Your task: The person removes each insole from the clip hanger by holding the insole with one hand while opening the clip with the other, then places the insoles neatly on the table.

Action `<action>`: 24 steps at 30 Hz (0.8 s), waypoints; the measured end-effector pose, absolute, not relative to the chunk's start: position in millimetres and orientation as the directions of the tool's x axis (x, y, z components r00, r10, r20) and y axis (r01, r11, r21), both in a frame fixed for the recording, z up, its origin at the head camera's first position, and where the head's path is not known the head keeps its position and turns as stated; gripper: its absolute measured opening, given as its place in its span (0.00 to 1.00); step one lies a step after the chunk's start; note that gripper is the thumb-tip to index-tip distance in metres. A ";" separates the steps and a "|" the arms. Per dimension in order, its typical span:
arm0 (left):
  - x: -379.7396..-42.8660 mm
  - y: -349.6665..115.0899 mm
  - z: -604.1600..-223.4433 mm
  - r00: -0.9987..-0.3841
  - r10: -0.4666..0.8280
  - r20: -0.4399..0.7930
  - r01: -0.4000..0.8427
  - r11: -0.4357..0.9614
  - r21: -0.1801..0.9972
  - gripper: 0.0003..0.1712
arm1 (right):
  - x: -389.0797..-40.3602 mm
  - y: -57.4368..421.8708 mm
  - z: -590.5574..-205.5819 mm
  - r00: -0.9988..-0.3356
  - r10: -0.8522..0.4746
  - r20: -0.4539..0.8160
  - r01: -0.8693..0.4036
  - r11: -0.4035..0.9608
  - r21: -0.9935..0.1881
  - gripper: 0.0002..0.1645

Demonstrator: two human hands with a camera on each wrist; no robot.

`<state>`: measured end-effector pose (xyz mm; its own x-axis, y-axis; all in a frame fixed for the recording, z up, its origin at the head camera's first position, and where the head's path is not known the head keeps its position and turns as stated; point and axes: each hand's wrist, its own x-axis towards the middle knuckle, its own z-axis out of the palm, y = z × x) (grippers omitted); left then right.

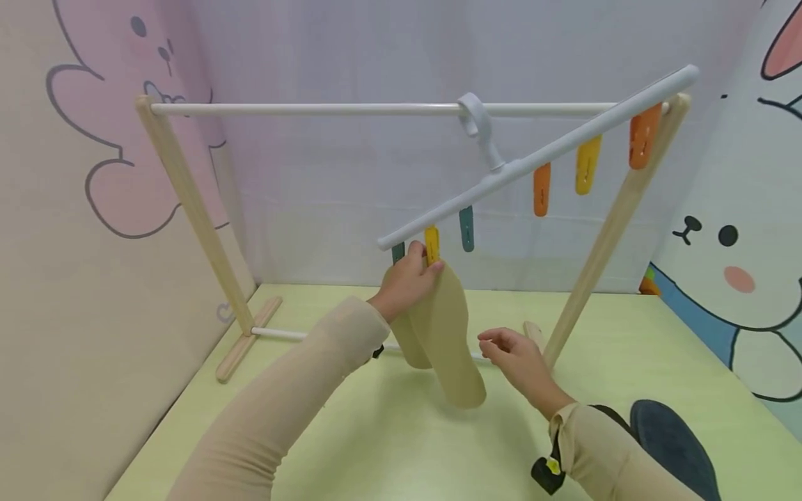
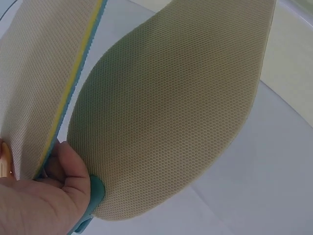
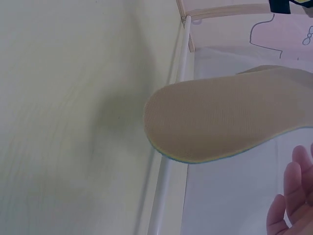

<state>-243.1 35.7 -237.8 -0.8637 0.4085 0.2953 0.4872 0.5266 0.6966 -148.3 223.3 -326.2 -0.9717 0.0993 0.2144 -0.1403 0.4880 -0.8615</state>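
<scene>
Two beige insoles hang toe-up under the sloping white hanger bar. My left hand pinches the top of the front insole, just under the yellow clip. Behind it, the rear insole hangs at a dark green clip, partly covered by my hand. In the left wrist view, the held insole shows a yellow and teal edge, and the green clip grips the mesh-faced rear insole. My right hand hovers right of the insoles, fingers loosely bent, holding nothing.
The hanger's hook sits over the top rail of a wooden-legged rack. Farther along the bar hang a green clip, two orange clips and another yellow clip. A dark blue flat rounded thing lies on the table at lower right.
</scene>
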 end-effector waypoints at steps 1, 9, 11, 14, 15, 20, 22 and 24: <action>-242.6 36.1 -238.1 -0.864 0.410 0.292 0.486 0.526 0.698 0.20 | -149.1 221.1 -325.4 -0.973 0.092 0.212 -0.143 0.480 -0.866 0.12; -239.5 37.3 -237.2 -0.866 0.413 0.282 0.479 0.520 0.708 0.20 | -155.7 209.0 -322.3 -0.972 0.087 0.220 -0.158 0.454 -0.877 0.10; -240.2 36.8 -236.5 -0.864 0.415 0.283 0.481 0.517 0.708 0.20 | -157.8 205.8 -321.5 -0.971 0.091 0.223 -0.160 0.451 -0.878 0.10; -241.0 36.5 -235.9 -0.864 0.417 0.283 0.482 0.518 0.707 0.20 | -162.0 200.4 -321.0 -0.970 0.097 0.224 -0.158 0.451 -0.878 0.09; -241.2 36.3 -235.8 -0.864 0.417 0.284 0.482 0.519 0.706 0.20 | -163.1 198.3 -320.7 -0.969 0.097 0.225 -0.159 0.453 -0.877 0.09; -240.6 38.6 -234.4 -0.871 0.405 0.277 0.466 0.506 0.726 0.20 | -166.9 190.9 -319.2 -0.968 0.073 0.240 -0.188 0.423 -0.887 0.12; -240.8 39.8 -233.4 -0.882 0.394 0.260 0.435 0.465 0.771 0.21 | -166.8 188.4 -318.9 -0.971 0.057 0.232 -0.190 0.403 -0.895 0.13; -241.6 41.0 -231.8 -0.892 0.378 0.247 0.399 0.406 0.822 0.23 | -166.0 186.2 -318.6 -0.973 0.049 0.224 -0.188 0.392 -0.901 0.12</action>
<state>-241.6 41.0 -231.8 -0.8925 0.3776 0.2467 0.3991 0.4061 0.8221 -166.0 186.2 -318.6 -0.9733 0.0491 0.2241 -0.1875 0.3923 -0.9005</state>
